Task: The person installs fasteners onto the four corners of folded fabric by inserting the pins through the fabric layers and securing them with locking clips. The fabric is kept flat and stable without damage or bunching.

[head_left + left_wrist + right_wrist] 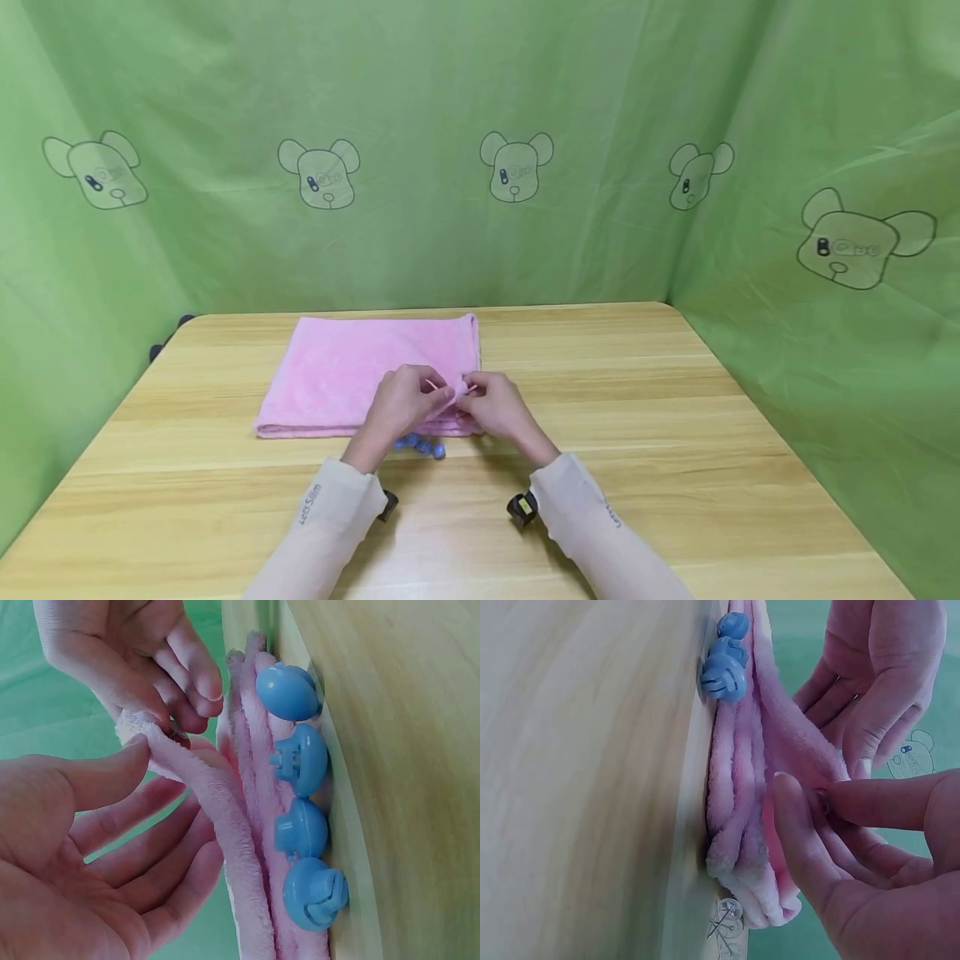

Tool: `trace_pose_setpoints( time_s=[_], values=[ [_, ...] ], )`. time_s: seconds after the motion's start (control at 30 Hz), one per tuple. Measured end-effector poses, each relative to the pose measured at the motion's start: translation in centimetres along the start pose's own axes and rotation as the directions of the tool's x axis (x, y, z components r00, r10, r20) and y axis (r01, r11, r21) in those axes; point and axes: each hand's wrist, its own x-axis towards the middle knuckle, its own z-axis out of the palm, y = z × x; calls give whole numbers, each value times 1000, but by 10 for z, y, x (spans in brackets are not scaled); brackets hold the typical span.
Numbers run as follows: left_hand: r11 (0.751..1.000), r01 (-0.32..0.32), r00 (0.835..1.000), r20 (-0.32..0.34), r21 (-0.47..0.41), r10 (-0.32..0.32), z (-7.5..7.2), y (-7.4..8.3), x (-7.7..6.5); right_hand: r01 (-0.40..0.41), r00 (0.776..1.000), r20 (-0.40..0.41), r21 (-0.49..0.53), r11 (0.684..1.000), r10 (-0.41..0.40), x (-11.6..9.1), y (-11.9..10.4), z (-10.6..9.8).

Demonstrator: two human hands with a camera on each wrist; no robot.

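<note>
A folded pink fleece blanket [352, 367] lies on the table, its near right corner raised between the two hands. My left hand [405, 402] pinches the raised edge between thumb and fingers, the other fingers spread beneath it in the left wrist view. At the same corner, my right hand [498, 408] pinches a small shiny piece [823, 799] against the cloth; fingers hide most of it, so its kind is unclear. Several round blue plastic clips [300, 757] sit in a row along the blanket's near edge. Beside the corner lie clear-headed pins [726, 919] with metal points.
The wood-grain table [645, 467] extends around the blanket on all sides. Green curtains [420, 250] printed with bear heads stand behind and at both sides. Dark wrist cameras [522, 508] sit under the sleeves, close above the tabletop.
</note>
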Motion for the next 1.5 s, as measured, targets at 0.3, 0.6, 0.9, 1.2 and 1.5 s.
trace_pose_setpoints(
  time_s=[0.3, 0.6, 0.9, 1.2, 1.5],
  values=[
    [1000, -28, 1000, 11, -8, 28, 2, -1, 0, -56, 998, 36, 48, 997, 55, -1, -5, -2],
    [998, -53, 999, 5, 31, 53, 2, -1, 1, -63, 998, 22, 56, 996, 62, 0, -4, -1],
    [998, -57, 998, 18, 21, 56, 0, 0, 0, -110, 994, 26, 140, 984, 107, 2, 2, 0],
    [999, -50, 998, 27, 9, 50, 0, 0, 0, -128, 992, 38, 202, 971, 123, 1, 4, -1],
    [999, -34, 999, 33, -4, 34, 0, 0, 0, -158, 987, 73, 301, 941, 143, 2, 5, -2]
  ],
)
